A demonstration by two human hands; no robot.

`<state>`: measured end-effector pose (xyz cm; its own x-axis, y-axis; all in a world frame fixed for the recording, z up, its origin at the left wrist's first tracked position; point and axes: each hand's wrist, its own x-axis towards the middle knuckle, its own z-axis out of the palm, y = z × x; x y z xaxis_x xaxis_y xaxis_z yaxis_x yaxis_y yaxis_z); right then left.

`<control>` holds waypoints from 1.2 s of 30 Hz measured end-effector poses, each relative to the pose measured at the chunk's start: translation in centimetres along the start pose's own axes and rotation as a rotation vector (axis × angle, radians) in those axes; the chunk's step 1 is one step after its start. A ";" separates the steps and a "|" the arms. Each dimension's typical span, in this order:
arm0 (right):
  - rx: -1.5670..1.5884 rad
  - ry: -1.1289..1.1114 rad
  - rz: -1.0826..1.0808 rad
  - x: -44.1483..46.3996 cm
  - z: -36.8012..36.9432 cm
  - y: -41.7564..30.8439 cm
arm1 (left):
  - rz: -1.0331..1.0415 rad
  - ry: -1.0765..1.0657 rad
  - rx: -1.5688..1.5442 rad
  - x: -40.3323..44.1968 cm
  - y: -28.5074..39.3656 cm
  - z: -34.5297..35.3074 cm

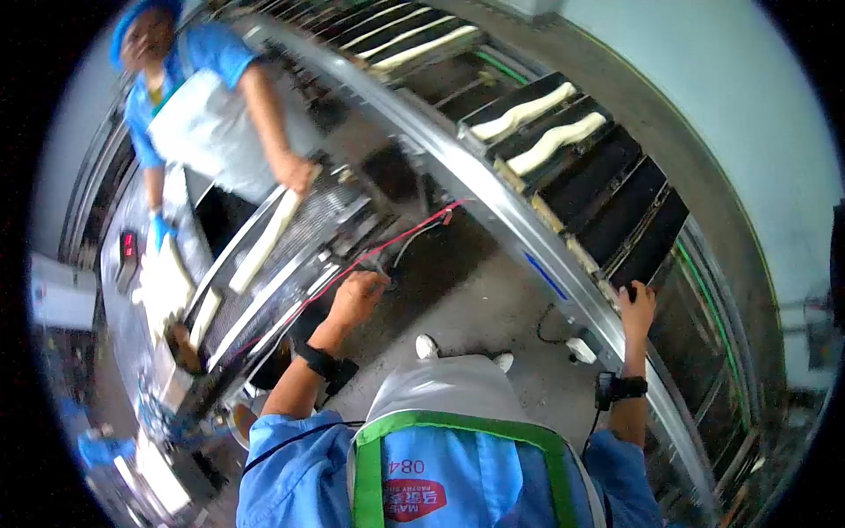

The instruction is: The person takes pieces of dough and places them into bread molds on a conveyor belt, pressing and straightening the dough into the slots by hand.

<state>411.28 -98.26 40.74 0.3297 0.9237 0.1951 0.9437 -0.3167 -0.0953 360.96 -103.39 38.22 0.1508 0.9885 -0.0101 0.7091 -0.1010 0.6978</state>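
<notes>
My left hand (358,297) is raised at the centre, beside the machine's edge and a red cord (387,244); its fingers are curled, and anything between them is too small to make out. My right hand (637,308) grips the near end of a black tray (650,255) on the conveyor at the right. No dough lies on that tray. Farther up, pale dough strips (557,143) rest lengthwise on other black trays.
A metal rail (475,167) curves between me and the trays. On the left, a co-worker (211,114) in a blue cap and white apron handles a dough strip (268,239) over a mesh belt (304,231). A small red display (128,245) stands beyond.
</notes>
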 end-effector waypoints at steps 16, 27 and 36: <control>-0.041 -0.022 -0.638 7.2 4.9 -25.8 | -1.032 0.848 0.541 -17.5 -23.1 -11.5; 0.173 0.045 -0.865 11.5 6.9 -28.5 | -0.998 0.228 0.999 -27.8 -39.6 -15.9; 0.237 -0.051 -0.735 10.5 5.7 -30.3 | -0.948 0.086 0.564 -22.0 -28.7 -20.3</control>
<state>386.02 -77.76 40.13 -0.3860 0.8895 0.2447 0.8871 0.4306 -0.1660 323.36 -119.91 32.95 -0.6525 0.6948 -0.3024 0.7275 0.6861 0.0066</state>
